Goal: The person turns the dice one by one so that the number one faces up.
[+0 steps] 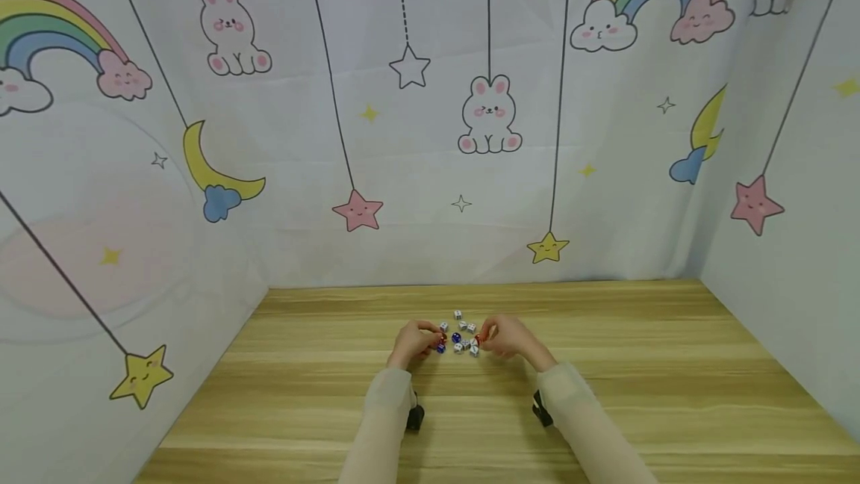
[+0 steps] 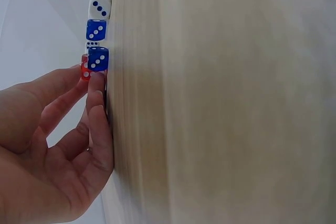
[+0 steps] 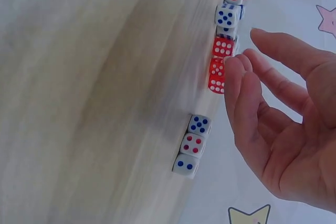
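"What is the head view showing?"

"A person is working over a wood-grain table [image 1: 638, 394]. The left hand [image 1: 413, 342] is touching a red die [image 1: 443, 338], with a blue die [image 1: 440, 348] sitting just beside it. The right hand [image 1: 510, 336] is bending toward another red die [image 1: 478, 339] and partly hiding it. White dice [image 1: 458, 315] and a second blue die [image 1: 456, 337] are lying between the hands. A patterned cloth [image 1: 430, 163] is hanging behind."

"And the left wrist view?"

"There the left hand's fingertips [image 2: 77, 73] are meeting the red die, and a lower finger is touching the blue die, which is showing three white pips. I can't tell whether they are pinching the red one or only resting against it. More blue and white dice are stretching away beyond."

"How about the right wrist view?"

"The right hand is curving loosely, its thumb [image 3: 283, 48] standing apart from the other fingers. One fingertip is overlapping the red dice [image 3: 222, 47]; whether it is touching, I can't tell. A row of three white dice [image 3: 192, 145] is sitting apart, showing five, four and two pips."
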The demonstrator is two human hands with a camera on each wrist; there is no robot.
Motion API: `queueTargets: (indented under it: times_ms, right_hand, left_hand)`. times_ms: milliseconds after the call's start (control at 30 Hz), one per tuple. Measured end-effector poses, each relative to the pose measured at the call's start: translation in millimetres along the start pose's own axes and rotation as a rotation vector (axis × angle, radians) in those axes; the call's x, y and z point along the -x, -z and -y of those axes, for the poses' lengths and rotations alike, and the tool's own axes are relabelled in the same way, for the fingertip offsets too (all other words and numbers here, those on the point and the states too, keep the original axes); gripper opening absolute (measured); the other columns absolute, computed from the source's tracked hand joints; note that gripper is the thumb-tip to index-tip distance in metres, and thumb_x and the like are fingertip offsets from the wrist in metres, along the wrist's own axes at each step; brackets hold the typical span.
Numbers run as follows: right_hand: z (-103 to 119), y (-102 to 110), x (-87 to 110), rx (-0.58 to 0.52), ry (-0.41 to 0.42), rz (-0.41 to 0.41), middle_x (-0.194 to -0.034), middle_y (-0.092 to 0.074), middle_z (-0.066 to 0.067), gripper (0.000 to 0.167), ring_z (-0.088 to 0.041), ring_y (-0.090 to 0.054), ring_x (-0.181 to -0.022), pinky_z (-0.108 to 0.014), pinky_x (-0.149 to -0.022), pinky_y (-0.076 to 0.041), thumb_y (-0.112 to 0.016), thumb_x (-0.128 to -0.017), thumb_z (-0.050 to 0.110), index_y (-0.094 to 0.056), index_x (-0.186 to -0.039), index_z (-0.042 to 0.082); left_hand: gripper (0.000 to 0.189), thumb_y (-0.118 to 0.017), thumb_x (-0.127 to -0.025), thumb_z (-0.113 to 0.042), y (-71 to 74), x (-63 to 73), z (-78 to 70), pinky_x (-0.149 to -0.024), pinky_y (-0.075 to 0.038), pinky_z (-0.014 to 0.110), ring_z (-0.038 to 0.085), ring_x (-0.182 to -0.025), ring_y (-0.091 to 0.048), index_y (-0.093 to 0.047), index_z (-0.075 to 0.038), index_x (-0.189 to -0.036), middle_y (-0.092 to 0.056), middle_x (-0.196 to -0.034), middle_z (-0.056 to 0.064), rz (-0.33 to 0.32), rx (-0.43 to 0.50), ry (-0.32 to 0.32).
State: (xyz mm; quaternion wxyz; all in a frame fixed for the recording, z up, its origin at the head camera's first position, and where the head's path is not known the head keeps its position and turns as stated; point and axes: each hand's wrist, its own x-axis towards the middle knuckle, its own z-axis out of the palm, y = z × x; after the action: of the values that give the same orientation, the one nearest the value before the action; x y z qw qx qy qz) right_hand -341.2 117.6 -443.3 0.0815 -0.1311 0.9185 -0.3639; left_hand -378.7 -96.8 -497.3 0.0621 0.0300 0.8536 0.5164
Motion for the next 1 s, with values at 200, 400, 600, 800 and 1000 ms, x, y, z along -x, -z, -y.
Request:
queueTargets:
  times_ms: [200,400,600,800,1000]
  right_hand:
    - [-0.4,7.4,-7.4,0.047,-0.037,-0.068,-0.073,-0.063,-0.010,0.011,-0.022,-0.057,-0.054,-0.028,-0.044,-0.046,-0.065,-0.078,0.010,-0.064,-0.088,0.003]
    - [-2.3,11.6,-16.4,0.041,-0.073,-0.103,-0.076,-0.063,-0.014,0.015,-0.017,-0.053,-0.048,-0.024,-0.041,-0.039,-0.063,-0.080,0.013,-0.063,-0.091,0.002]
    - [-5.7,6.4,-26.2,0.115,-0.092,-0.154,-0.084,-0.063,-0.010,0.013,-0.011,-0.050,-0.048,-0.022,-0.044,-0.038,-0.068,-0.077,0.015,-0.064,-0.083,0.004]
    - [-2.8,3.8,-30.5,0.228,-0.072,-0.183,-0.079,-0.064,-0.006,0.007,-0.015,-0.052,-0.060,-0.027,-0.049,-0.039,-0.068,-0.074,0.013,-0.065,-0.074,0.006]
    - [-0.7,0.2,-32.4,0.290,-0.064,-0.161,-0.058,-0.056,-0.001,0.016,-0.012,-0.042,-0.050,-0.025,-0.044,-0.031,-0.066,-0.076,0.012,-0.062,-0.061,0.005]
  left_hand:
    - [0.015,-0.063,-0.082,-0.025,-1.5,-11.9,11.4,-0.043,-0.040,0.028,0.011,-0.046,-0.046,-0.069,-0.012,-0.087,-0.063,-0.066,0.006,0.006,-0.008,-0.011]
    - [0.016,-0.059,-0.085,-0.014,3.0,20.3,-20.5,-0.043,-0.038,0.021,0.007,-0.046,-0.045,-0.067,-0.002,-0.093,-0.063,-0.067,0.006,-0.007,-0.017,0.005]
    - [0.018,-0.059,-0.085,-0.014,3.5,26.3,-27.0,-0.044,-0.039,0.019,0.007,-0.049,-0.047,-0.066,-0.002,-0.095,-0.062,-0.067,0.004,-0.019,-0.040,0.007]
    - [0.017,-0.060,-0.084,-0.015,3.1,22.3,-24.4,-0.044,-0.040,0.019,0.008,-0.050,-0.048,-0.067,-0.003,-0.094,-0.063,-0.067,0.004,-0.026,-0.047,0.015]
    - [0.018,-0.059,-0.085,-0.016,4.0,22.7,-23.5,-0.045,-0.041,0.022,0.009,-0.051,-0.050,-0.066,-0.004,-0.096,-0.064,-0.071,0.007,-0.014,-0.055,0.022]
